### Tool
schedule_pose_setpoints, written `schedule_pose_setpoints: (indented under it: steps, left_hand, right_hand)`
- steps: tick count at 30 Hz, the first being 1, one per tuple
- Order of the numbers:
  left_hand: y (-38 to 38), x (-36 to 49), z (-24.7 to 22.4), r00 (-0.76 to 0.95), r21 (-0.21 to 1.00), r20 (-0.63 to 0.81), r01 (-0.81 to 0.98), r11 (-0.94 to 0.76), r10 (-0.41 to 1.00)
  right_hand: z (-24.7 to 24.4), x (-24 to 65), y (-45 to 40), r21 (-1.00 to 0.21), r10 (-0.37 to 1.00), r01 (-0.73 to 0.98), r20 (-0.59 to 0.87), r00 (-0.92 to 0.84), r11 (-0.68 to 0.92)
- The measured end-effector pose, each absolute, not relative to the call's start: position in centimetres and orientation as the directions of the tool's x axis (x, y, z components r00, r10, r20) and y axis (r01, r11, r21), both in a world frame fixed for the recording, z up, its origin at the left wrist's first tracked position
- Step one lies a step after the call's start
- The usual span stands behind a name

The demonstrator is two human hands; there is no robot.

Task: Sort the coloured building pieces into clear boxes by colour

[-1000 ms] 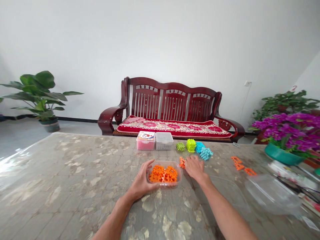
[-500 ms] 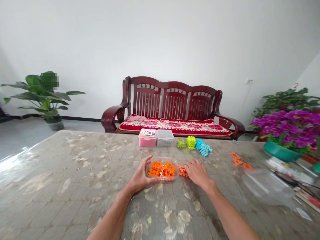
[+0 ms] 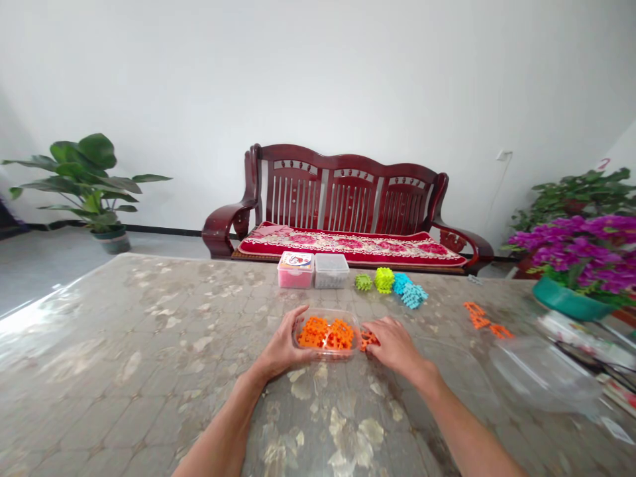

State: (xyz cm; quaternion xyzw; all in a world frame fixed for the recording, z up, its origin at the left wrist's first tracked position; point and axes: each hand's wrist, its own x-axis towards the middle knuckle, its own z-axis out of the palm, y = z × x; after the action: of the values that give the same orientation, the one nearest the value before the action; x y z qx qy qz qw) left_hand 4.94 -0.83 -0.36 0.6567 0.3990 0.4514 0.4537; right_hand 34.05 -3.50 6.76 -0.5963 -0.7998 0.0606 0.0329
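Home living room: carved wooden sofa (image 3: 348, 199), houseplants (image 3: 94, 179).

dark-red wooden bench (image 3: 351, 190) behind — purple flowers (image 3: 579, 255) right, leafy plant (image 3: 89, 175) left

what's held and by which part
Left hand: the clear box, by its left end. Right hand: the loose orange piece beside it, at its right end; gripped or only touched, I cannot tell.
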Motion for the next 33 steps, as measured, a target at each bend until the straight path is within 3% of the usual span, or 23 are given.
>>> schedule_pose_setpoints:
  steps: [8,11,17,21,25,33]
  left_hand:
    - [-0.9,5.0,0.1,0.228,0.968,0.209,0.087,-0.234,0.951]
    - [-0.7,4.5,0.3,0.198,0.971,0.197,0.092,-0.219,0.960]
    - [-0.6,3.2,0.9,0.135,0.968,0.213,0.108,-0.228,0.968]
    - [-0.6,3.1,1.3,0.138,0.972,0.204,0.092,-0.218,0.969]
    - [-0.4,3.1,1.1,0.149,0.974,0.199,0.076,-0.212,0.969]
    - [0.1,2.9,-0.1,0.142,0.958,0.251,0.103,-0.267,0.957]
  right_hand:
    - [7.4,33.0,-4.0,-0.129,0.992,0.987,0.094,-0.088,0.100]
    - [7.5,32.4,-4.6,-0.146,0.997,0.988,0.058,-0.049,0.057]
    - [7.3,33.7,-3.4,-0.220,0.983,0.961,0.101,-0.150,0.169]
    - [6.9,34.6,-1.6,-0.289,0.929,0.887,0.022,-0.370,0.360]
    - [6.6,34.1,-1.0,-0.222,0.876,0.863,-0.062,-0.478,0.454]
    - [7.0,32.7,-1.3,-0.085,0.902,0.911,-0.126,-0.413,0.404]
